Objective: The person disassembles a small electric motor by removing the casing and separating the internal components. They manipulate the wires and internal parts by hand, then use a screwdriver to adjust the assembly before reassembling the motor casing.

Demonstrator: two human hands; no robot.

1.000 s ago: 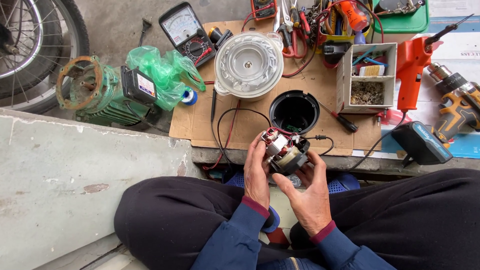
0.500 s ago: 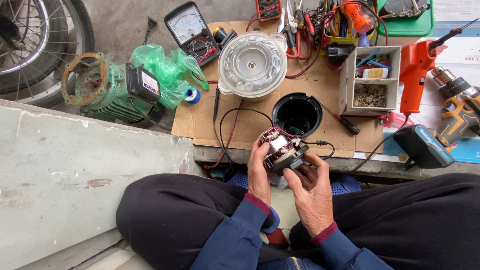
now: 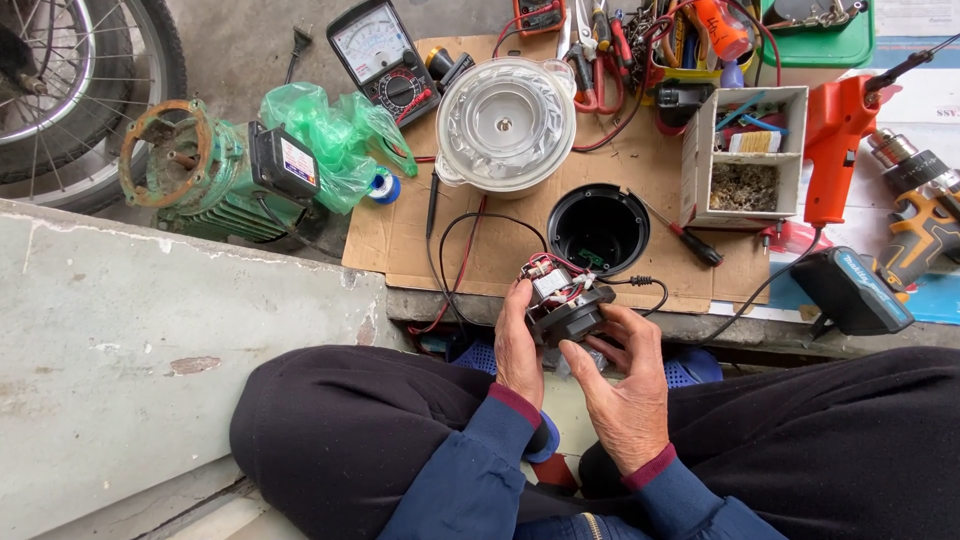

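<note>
Here, holding one small motor unit at lower centre of the frame, over the lap, just below the near edge of the cardboard sheet. Left hand wrapping the motor's left flank, fingers pressed against its side; right hand cupping it from the right and beneath, fingers curled onto the black round housing. Both grips closing on the motor. Long axis running roughly lower right to upper left in the frame: winding end with red wires pointing up-left, black housing end facing down-right toward the right palm.

Counting: one motor in hand, one empty black round casing lying on the cardboard just above it, one clear domed lid farther up, one analogue meter at upper centre-left, one green pump motor at left with green plastic bag beside it, one orange tool and one cordless drill at right, one divided white box.

Black lead and red-and-black wires trailing across the cardboard right beside the motor. Bicycle wheel showing in upper left corner.
</note>
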